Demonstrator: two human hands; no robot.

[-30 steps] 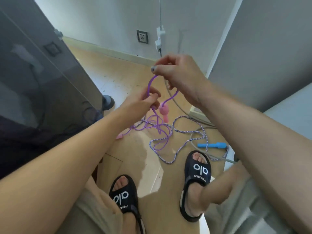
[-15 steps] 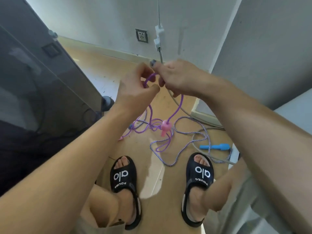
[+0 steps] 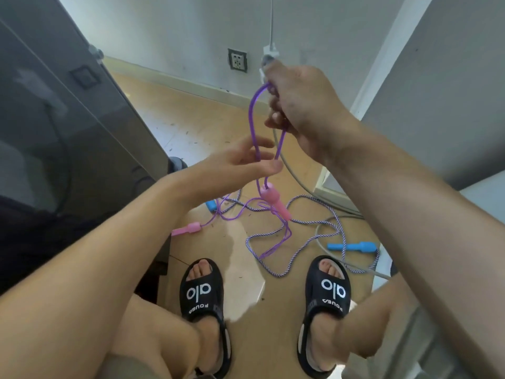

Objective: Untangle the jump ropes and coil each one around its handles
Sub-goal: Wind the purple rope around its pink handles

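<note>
You're untangling: R hand (image 3: 303, 110) is gripping purple rope (image 3: 252, 124) loop up high, L hand (image 3: 240, 165) is pinching strands lower. Pink handle (image 3: 273, 201) is dangling; striped rope (image 3: 314, 222) w/ blue handle (image 3: 352, 246) is lying on floor. Next: prob. pulling purple free.

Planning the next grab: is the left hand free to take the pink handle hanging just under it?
Probably yes. The left hand only loosely pinches the purple rope, and the pink handle dangles directly below its fingertips with nothing between; it would have to let go of the rope first.
</note>
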